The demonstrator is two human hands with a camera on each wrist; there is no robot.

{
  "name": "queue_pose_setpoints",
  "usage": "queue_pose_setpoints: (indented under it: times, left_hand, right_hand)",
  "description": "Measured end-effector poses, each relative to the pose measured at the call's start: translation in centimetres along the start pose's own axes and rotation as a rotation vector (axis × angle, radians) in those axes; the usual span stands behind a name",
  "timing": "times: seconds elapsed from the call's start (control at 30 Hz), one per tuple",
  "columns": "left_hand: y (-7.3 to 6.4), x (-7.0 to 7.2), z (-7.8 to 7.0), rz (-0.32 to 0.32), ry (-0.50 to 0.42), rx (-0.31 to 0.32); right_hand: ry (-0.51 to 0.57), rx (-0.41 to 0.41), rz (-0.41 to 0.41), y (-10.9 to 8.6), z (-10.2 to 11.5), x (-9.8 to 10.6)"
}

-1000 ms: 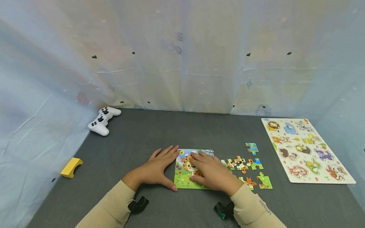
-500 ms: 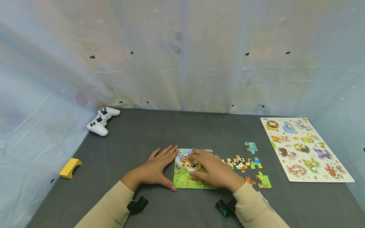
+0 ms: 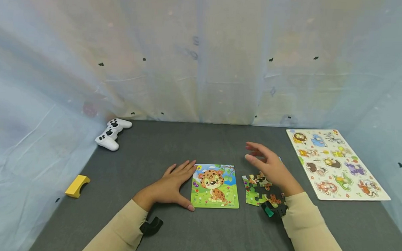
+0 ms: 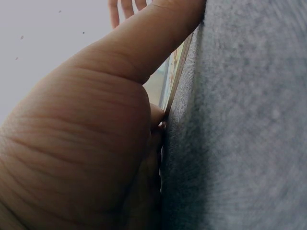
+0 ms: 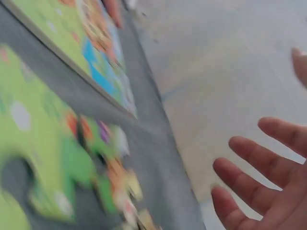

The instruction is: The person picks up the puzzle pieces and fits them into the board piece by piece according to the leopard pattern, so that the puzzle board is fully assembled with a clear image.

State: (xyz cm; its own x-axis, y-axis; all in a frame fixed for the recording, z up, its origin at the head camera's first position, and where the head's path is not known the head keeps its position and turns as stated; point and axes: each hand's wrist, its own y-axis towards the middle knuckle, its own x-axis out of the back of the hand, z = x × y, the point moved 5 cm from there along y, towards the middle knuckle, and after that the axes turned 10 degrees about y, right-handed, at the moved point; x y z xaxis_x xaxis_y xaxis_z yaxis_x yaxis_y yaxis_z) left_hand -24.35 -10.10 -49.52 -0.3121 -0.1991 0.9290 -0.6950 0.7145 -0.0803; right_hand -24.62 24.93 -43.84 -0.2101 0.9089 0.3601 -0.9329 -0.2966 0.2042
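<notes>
A square leopard picture board (image 3: 215, 185) lies flat on the dark grey table. My left hand (image 3: 172, 187) rests beside it, fingers spread, with fingertips and thumb right at its left edge. In the left wrist view the thumb (image 4: 139, 48) reaches toward the board's edge, close over the cloth. To the right of the board lie several loose jigsaw pieces (image 3: 253, 195), some partly linked, with green, blue and spotted parts. My right hand (image 3: 272, 165) is raised over these pieces, holding nothing, and it hides some of them. The right wrist view shows its fingers (image 5: 249, 187) spread apart.
At the right of the table lies a large animal peg-puzzle board (image 3: 339, 167). A white game controller (image 3: 112, 133) sits at the back left. The yellow arch block (image 3: 77, 185) is near the left edge. A pale curtain (image 3: 203, 59) hangs behind the table.
My right hand has lifted off the leopard board and moved right, over the loose pieces, uncovering the whole picture. The left hand stays at the board's left edge.
</notes>
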Motion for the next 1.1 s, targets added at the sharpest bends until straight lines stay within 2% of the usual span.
queue_pose_setpoints:
  times: [0.13, 0.27, 0.4, 0.5, 0.57, 0.67, 0.87, 0.97, 1.1]
  left_hand:
    - [0.0, 0.0, 0.0, -0.003, -0.007, -0.005]
    - [0.0, 0.1, 0.0, 0.001, -0.008, -0.004]
    - [0.1, -0.1, 0.0, -0.004, -0.01, -0.002]
    - [0.1, -0.1, 0.1, -0.004, -0.013, 0.001]
    - [0.1, 0.0, 0.0, -0.002, -0.015, 0.004]
    - [0.1, 0.1, -0.1, -0.001, -0.02, 0.004]
    - [0.1, 0.1, -0.1, 0.0, -0.018, 0.006]
    - [0.0, 0.2, -0.1, 0.004, -0.016, 0.01]
    - [0.0, 0.1, -0.1, 0.002, -0.016, 0.007]
  right_hand:
    - [0.077, 0.0, -0.093, -0.6, -0.5, 3.2]
    - [0.219, 0.005, -0.153, -1.4, -1.3, 5.7]
    - [0.385, 0.037, -0.199, -2.2, -2.1, 7.4]
    - [0.414, 0.033, -0.226, -2.7, -2.9, 8.1]
    - [0.387, -0.001, -0.238, -2.9, -3.5, 8.3]
    - [0.285, -0.091, -0.235, -3.0, -4.6, 8.5]
    - [0.099, -0.273, -0.135, -2.9, -6.4, 8.0]
    - [-0.014, -0.312, -0.091, -2.8, -7.0, 7.9]
    - [-0.187, -0.28, -0.059, -2.7, -6.9, 7.8]
